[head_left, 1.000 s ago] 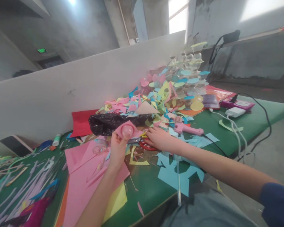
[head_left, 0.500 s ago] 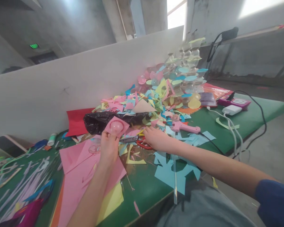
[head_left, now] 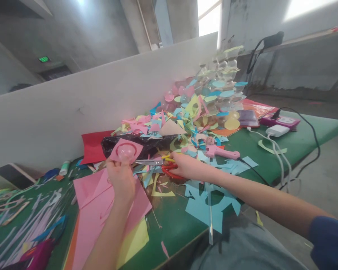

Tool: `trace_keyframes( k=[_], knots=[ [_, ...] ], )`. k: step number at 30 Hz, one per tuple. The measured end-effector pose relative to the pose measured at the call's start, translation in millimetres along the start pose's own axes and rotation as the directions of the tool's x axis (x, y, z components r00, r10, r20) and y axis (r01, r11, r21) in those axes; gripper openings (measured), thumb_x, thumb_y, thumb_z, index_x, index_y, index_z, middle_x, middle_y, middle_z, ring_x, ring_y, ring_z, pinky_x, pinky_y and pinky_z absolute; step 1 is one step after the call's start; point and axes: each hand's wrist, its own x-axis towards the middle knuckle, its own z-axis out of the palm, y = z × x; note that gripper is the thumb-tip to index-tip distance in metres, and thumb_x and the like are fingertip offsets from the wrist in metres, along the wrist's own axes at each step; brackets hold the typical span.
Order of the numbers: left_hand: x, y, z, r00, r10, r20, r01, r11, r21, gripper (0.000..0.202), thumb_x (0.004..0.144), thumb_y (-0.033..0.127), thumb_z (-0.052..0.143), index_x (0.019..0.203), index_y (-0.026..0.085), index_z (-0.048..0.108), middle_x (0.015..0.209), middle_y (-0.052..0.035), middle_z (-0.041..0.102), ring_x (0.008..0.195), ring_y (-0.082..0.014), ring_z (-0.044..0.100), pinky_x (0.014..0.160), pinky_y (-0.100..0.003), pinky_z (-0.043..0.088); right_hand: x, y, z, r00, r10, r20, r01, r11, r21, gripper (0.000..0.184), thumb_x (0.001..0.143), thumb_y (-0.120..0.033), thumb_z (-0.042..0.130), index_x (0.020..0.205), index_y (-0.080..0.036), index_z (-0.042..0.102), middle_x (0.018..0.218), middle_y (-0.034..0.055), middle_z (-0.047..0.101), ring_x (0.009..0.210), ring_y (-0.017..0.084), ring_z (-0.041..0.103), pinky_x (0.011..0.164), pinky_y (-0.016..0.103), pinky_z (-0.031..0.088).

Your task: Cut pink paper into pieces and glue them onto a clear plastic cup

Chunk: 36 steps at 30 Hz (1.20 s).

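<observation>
The left hand [head_left: 121, 179] pinched the pink square [head_left: 138, 148], the right hand's [head_left: 187, 165] fingers gripped the scissors [head_left: 159, 162], and cutting neatly probably meant keeping clear of the dome [head_left: 126, 151].

A craft workshop: cut paper [head_left: 198, 212] litters the worktop [head_left: 173, 221] at five o'clock; a bare concrete wall [head_left: 304, 26] rises at two.

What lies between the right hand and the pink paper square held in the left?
Head view: the scissors' metal blades, pointing from the right hand toward the pink paper square.
</observation>
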Motion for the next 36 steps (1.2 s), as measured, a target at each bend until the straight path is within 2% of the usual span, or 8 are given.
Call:
trace_keyframes(
  k=[4, 7, 10, 15, 19, 23, 29, 36],
  knots=[
    [-1, 5, 3.2, 0.997, -0.048, -0.062, 0.043, 0.996, -0.079, 0.029, 0.07, 0.026, 0.075, 0.09, 0.023, 0.053, 0.096, 0.0003, 0.064, 0.08, -0.01, 0.06, 0.075, -0.025, 0.049, -2, 0, -5, 0.994, 0.026, 0.108, -0.04, 0.991, 0.13, 0.045, 0.08, -0.059, 0.057, 0.094, -0.019, 0.041, 0.077, 0.0052, 0.065, 0.06, 0.017, 0.057, 0.047, 0.023, 0.034],
    [1, 9, 4.5, 0.985, -0.158, -0.066, 0.142, 0.97, -0.198, 0.021, 0.074, 0.026, 0.072, 0.084, 0.02, 0.054, 0.1, -0.0028, 0.066, 0.089, -0.0122, 0.062, 0.085, -0.027, 0.05, -3, -2, -8, 0.984, 0.074, 0.163, -0.103, 0.978, 0.181, 0.053, 0.075, -0.068, 0.057, 0.094, -0.021, 0.04, 0.069, 0.0018, 0.064, 0.056, 0.017, 0.055, 0.046, 0.023, 0.033],
    [2, 11, 5.8, 0.968, -0.241, -0.068, 0.215, 0.938, -0.271, 0.01, 0.083, 0.027, 0.063, 0.083, 0.018, 0.058, 0.103, -0.0058, 0.066, 0.1, -0.014, 0.062, 0.094, -0.029, 0.049, -3, -4, -9, 0.981, 0.11, 0.162, -0.148, 0.958, 0.244, 0.054, 0.075, -0.071, 0.055, 0.091, -0.022, 0.04, 0.069, 0.0017, 0.064, 0.055, 0.017, 0.056, 0.045, 0.023, 0.033],
    [1, 13, 6.8, 0.962, -0.271, -0.031, 0.251, 0.924, -0.288, 0.013, 0.088, 0.03, 0.056, 0.087, 0.018, 0.062, 0.107, -0.0066, 0.066, 0.108, -0.0143, 0.06, 0.1, -0.03, 0.048, -1, -2, -9, 0.987, 0.092, 0.134, -0.133, 0.932, 0.338, 0.056, 0.072, -0.071, 0.06, 0.091, -0.021, 0.045, 0.076, 0.0023, 0.066, 0.063, 0.018, 0.059, 0.05, 0.024, 0.038],
    [1, 8, 4.5, 0.956, -0.292, -0.023, 0.276, 0.925, -0.261, 0.013, 0.084, 0.033, 0.062, 0.084, 0.02, 0.062, 0.101, -0.0042, 0.067, 0.104, -0.0145, 0.062, 0.1, -0.033, 0.048, -3, -3, -14, 0.98, 0.035, 0.196, -0.118, 0.895, 0.431, 0.056, 0.075, -0.068, 0.059, 0.099, -0.02, 0.044, 0.075, 0.0001, 0.063, 0.061, 0.015, 0.057, 0.052, 0.025, 0.041],
    [1, -3, 0.7, 0.951, -0.307, 0.013, 0.3, 0.919, -0.255, 0.02, 0.074, 0.035, 0.072, 0.08, 0.02, 0.06, 0.09, -0.0008, 0.068, 0.097, -0.0142, 0.063, 0.098, -0.037, 0.048, -6, -7, -16, 0.976, -0.004, 0.218, -0.1, 0.882, 0.461, 0.053, 0.075, -0.066, 0.061, 0.094, -0.02, 0.043, 0.073, -0.0012, 0.06, 0.058, 0.014, 0.054, 0.051, 0.025, 0.041],
    [-5, -13, 1.5, 0.941, -0.308, 0.141, 0.334, 0.913, -0.234, 0.029, 0.067, 0.033, 0.078, 0.076, 0.019, 0.054, 0.077, 0.0027, 0.067, 0.083, -0.0126, 0.065, 0.094, -0.036, 0.047, -3, -3, -10, 0.975, -0.008, 0.221, -0.113, 0.841, 0.528, 0.051, 0.077, -0.063, 0.061, 0.095, -0.02, 0.042, 0.081, 0.0017, 0.064, 0.065, 0.015, 0.06, 0.051, 0.023, 0.043],
    [-14, -15, 6.9, 0.933, -0.313, 0.176, 0.346, 0.916, -0.205, 0.032, 0.068, 0.03, 0.077, 0.08, 0.019, 0.049, 0.079, 0.0032, 0.065, 0.08, -0.0122, 0.066, 0.083, -0.031, 0.051, 5, 3, -10, 0.988, 0.003, 0.154, -0.073, 0.888, 0.454, 0.047, 0.08, -0.063, 0.058, 0.092, -0.018, 0.049, 0.083, 0.0029, 0.063, 0.068, 0.014, 0.06, 0.055, 0.022, 0.046]
  ],
)
